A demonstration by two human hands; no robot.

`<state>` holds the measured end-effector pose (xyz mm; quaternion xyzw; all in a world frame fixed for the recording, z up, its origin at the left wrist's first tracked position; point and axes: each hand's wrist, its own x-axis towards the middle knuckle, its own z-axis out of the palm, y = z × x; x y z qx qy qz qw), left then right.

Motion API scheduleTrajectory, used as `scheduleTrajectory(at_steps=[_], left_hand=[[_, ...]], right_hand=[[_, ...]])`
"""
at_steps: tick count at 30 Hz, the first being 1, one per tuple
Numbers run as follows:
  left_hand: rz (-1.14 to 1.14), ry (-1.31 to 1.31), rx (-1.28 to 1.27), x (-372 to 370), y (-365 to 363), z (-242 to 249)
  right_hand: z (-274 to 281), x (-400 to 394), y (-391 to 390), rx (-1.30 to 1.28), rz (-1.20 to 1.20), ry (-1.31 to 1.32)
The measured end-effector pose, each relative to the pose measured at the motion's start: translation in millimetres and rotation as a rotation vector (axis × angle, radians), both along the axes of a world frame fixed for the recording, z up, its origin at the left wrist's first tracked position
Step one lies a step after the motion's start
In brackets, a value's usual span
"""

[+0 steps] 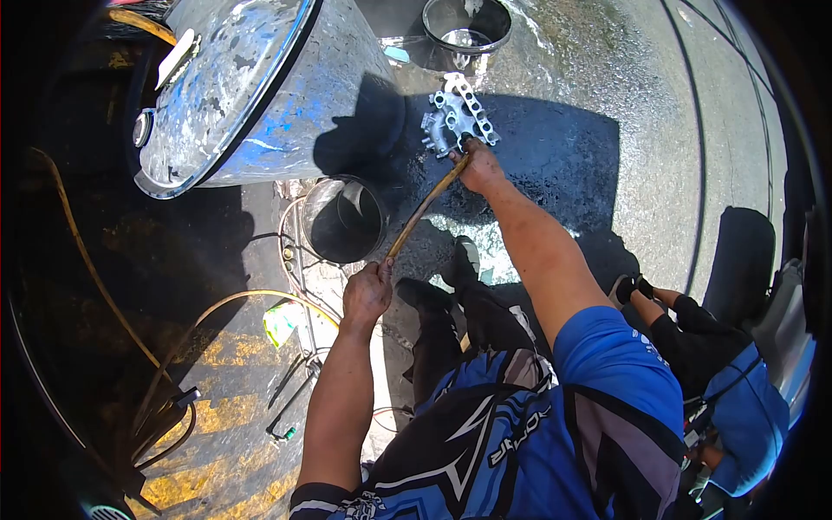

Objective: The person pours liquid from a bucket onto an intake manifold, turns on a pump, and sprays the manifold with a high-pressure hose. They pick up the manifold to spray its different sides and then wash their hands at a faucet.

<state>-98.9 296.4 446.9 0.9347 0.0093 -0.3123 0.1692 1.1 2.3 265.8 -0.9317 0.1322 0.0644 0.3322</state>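
- Rough grey concrete ground (650,173), sunlit and partly wet, with yellow paint worn into its near left corner.
- A large, round, grey-blue drum (286,130), tilted and spattered with white and blue, toward the far left corner.
- Another person (737,390) in a blue top and dark shorts, by the ground's near right corner.
- A long, flexible, yellowish-brown hose (425,208), stretched between the two hands.
- A round, black, open tub (496,40) at the far edge, beyond the metal part.
- A dark, open, round bucket (338,234) below the drum, left of the hose.
- A silver metal part (449,117) with a row of round openings, lying in shadow right of the drum.
- The right hand (479,169), closed round the hose beside the metal part; whether they touch, I cannot tell.
- The left hand (367,295), fist closed on the hose, near the bucket.
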Motion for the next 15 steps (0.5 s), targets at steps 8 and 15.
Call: scheduleTrajectory(at_steps=[8, 15], left_hand=[[0.014, 0.023, 0.006, 0.7, -1.0, 2.0], [0.014, 0.010, 0.002, -1.0, -0.1, 0.5]], right_hand=[[1.8, -0.2, 0.9, 0.004, 0.006, -0.022], [-5.1, -1.3, 1.3, -0.012, 0.002, -0.017]])
